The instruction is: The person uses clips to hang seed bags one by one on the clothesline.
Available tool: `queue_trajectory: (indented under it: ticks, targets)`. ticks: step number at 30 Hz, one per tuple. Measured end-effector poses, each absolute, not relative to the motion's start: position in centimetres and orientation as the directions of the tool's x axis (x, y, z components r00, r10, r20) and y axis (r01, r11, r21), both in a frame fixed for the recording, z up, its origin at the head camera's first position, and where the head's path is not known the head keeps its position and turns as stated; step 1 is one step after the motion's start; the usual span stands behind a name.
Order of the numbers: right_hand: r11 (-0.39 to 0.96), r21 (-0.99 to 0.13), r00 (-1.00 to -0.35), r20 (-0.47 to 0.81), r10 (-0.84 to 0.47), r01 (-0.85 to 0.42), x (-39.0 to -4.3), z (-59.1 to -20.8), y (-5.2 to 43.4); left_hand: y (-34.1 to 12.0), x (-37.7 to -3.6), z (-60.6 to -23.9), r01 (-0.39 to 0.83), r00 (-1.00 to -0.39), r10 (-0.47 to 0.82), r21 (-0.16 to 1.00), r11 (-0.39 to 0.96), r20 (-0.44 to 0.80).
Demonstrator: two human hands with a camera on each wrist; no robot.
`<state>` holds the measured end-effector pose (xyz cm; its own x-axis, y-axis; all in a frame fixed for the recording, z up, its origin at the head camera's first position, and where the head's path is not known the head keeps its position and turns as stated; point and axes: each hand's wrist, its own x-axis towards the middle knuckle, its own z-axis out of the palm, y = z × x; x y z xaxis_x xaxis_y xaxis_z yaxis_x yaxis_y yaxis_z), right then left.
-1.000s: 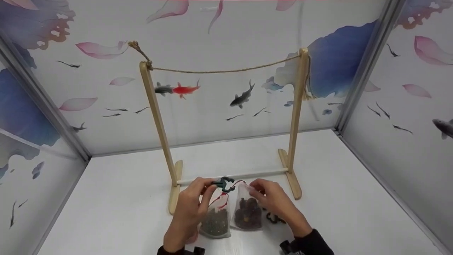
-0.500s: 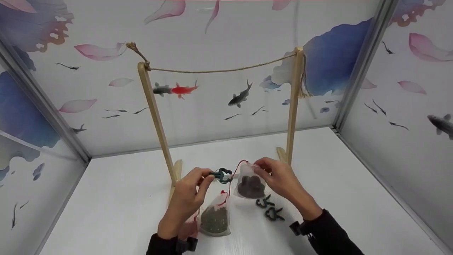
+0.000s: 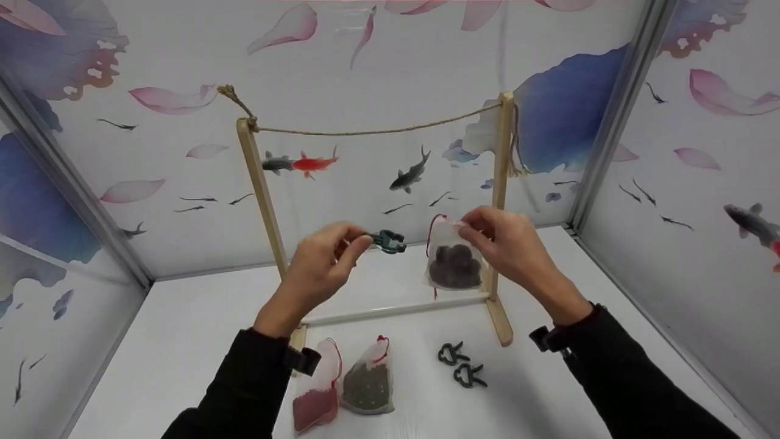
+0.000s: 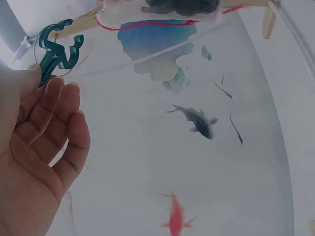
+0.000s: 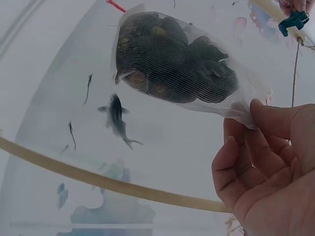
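My left hand [image 3: 323,262] pinches a dark green plastic clip [image 3: 389,241] by its handles, in the air between the posts of a wooden stand. In the left wrist view the hooked jaws of the clip [image 4: 61,46] point away from the fingers. To the right, my right hand [image 3: 509,244] pinches the top corner of a white mesh bag [image 3: 456,265] with dark round pieces inside and a red drawstring. The right wrist view has this mesh bag [image 5: 172,59] hanging from thumb and fingers. Clip and bag are apart, both below the rope [image 3: 378,131].
The wooden stand [image 3: 499,183] has a rope strung between its posts and a white crossbar [image 3: 396,310] low down. A mesh bag with pink contents [image 3: 315,407] and one with greenish contents [image 3: 368,387] lie in front. Two dark clips [image 3: 469,375] lie at right on the white table [image 3: 579,341].
Both hands have risen from the table, the left with the clip, the right with the bag of dark pieces. The bag has moved right, away from the clip. The other bags stay on the table.
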<state>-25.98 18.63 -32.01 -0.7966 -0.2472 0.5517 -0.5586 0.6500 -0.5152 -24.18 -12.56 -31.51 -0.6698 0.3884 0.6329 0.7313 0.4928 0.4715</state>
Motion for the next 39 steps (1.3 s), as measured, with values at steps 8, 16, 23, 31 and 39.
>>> queue_trajectory:
  ticks: [8,16,23,31,39]
  targets:
    - [0.678,-0.469,-0.756,0.624,-0.200,-0.566,-26.8,-26.5,19.4,-10.7,-25.5,-26.4,0.752,-0.635,0.415,0.399,0.524,0.652]
    - [0.736,-0.459,-0.780,0.608,-0.149,-0.498,-28.3,-23.3,19.3,-8.0,-27.2,-22.4,0.723,-0.637,0.381,0.347,0.598,0.671]
    - [0.771,-0.462,-0.803,0.587,-0.104,-0.438,-29.7,-21.7,18.8,-6.4,-28.8,-19.2,0.689,-0.593,0.401,0.182,0.702,0.698]
    - [0.787,-0.447,-0.790,0.608,-0.083,-0.426,-30.8,-20.9,18.4,-5.1,-30.6,-16.4,0.619,-0.603,0.396,0.093,0.780,0.692]
    - [0.780,-0.451,-0.764,0.643,-0.052,-0.433,-31.4,-21.0,18.4,-3.9,-31.9,-16.3,0.617,-0.605,0.429,0.055,0.785,0.671]
